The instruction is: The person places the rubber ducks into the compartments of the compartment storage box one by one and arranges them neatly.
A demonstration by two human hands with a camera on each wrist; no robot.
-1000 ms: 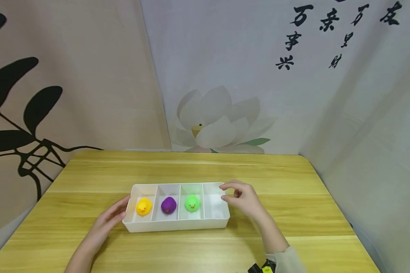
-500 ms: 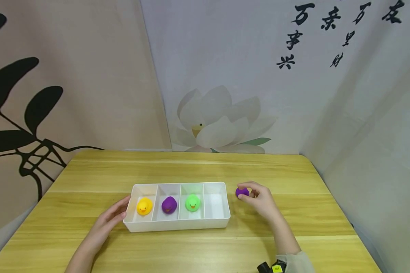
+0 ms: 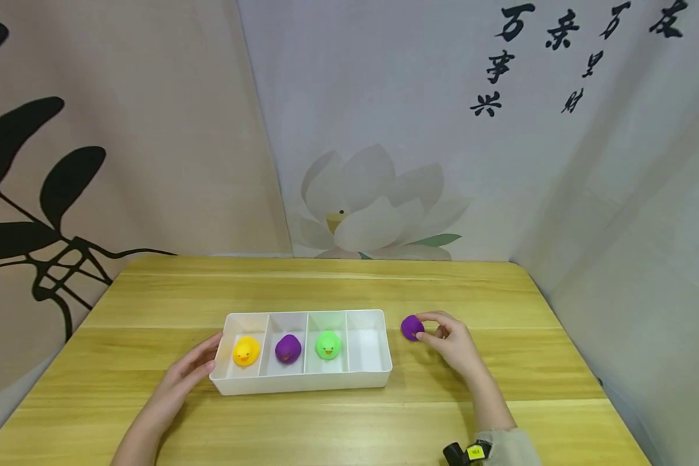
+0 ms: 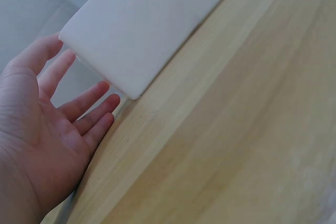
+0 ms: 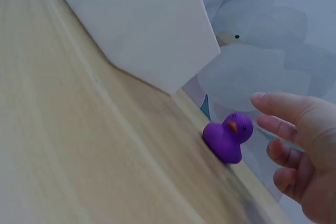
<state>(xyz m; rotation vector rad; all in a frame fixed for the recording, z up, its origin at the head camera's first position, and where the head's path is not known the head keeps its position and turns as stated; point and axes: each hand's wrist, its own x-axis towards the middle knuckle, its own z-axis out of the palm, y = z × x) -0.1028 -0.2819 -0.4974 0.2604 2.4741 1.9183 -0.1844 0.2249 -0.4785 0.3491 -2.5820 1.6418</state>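
A white tray (image 3: 303,385) with compartments in a row stands on the table. From left to right, a yellow rubber duck (image 3: 246,351), a purple rubber duck (image 3: 288,349) and a green rubber duck (image 3: 328,345) sit in separate compartments. My left hand (image 3: 183,372) touches the tray's left end, fingers fairly straight, as the left wrist view shows along its wall (image 4: 136,30). Right of the tray, another purple rubber duck (image 3: 411,328) stands upright on the table. Beside it is my right hand (image 3: 451,343); the right wrist view shows its fingers (image 5: 283,106) spread and apart from the duck (image 5: 226,137).
The wooden table (image 3: 349,427) extends around the tray on all sides. Behind it hangs a cloth backdrop (image 3: 373,97) with a printed lotus and dark characters. A small black device (image 3: 467,453) with a yellow label is strapped at the right wrist.
My right hand has moved right from the tray's right end. The loose purple duck, first out of sight, then partly covered by the fingers, now shows almost whole. The left hand stays put.
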